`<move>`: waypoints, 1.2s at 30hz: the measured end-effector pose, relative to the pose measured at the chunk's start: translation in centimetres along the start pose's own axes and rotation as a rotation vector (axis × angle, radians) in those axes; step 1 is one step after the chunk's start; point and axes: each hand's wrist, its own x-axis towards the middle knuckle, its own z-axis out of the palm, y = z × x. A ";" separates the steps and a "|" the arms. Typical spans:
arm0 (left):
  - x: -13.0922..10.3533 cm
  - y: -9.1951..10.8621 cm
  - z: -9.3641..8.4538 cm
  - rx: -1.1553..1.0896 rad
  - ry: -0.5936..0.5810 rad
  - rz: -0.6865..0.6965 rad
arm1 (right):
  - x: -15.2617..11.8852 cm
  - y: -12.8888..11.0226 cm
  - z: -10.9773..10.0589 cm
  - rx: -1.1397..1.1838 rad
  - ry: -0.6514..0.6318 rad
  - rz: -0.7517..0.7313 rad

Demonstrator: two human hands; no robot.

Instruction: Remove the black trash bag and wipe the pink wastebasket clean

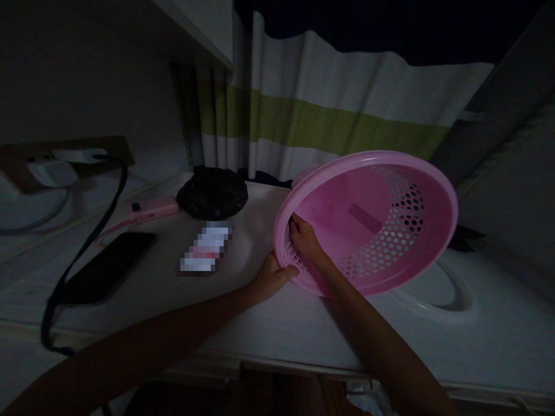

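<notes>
A pink plastic basket with perforated sides is tipped over, its round mouth facing me. My left hand is closed on the lower left of its rim, with the thumb over the edge. Inside the basket, my right hand is closed near the left wall, fingers curled. Something small and dark shows at those fingertips, too dim to name. A white ring lies on the table, partly behind the basket.
A black plastic bag sits at the back left, beside a pink device with a strap. A dark phone and a phone with a blurred screen lie nearer. A black cable hangs from plugs. Striped curtains hang behind.
</notes>
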 end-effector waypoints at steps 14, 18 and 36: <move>-0.8 0.8 0.2 -0.026 -0.031 -0.038 | 4.6 4.2 0.3 -0.453 -0.210 0.142; -0.7 1.2 0.2 -0.037 -0.065 -0.038 | 3.1 5.3 -0.6 -0.551 -0.284 0.127; 1.9 1.7 -2.2 -0.092 0.056 0.046 | -2.8 4.0 -1.8 -0.487 -0.230 -0.028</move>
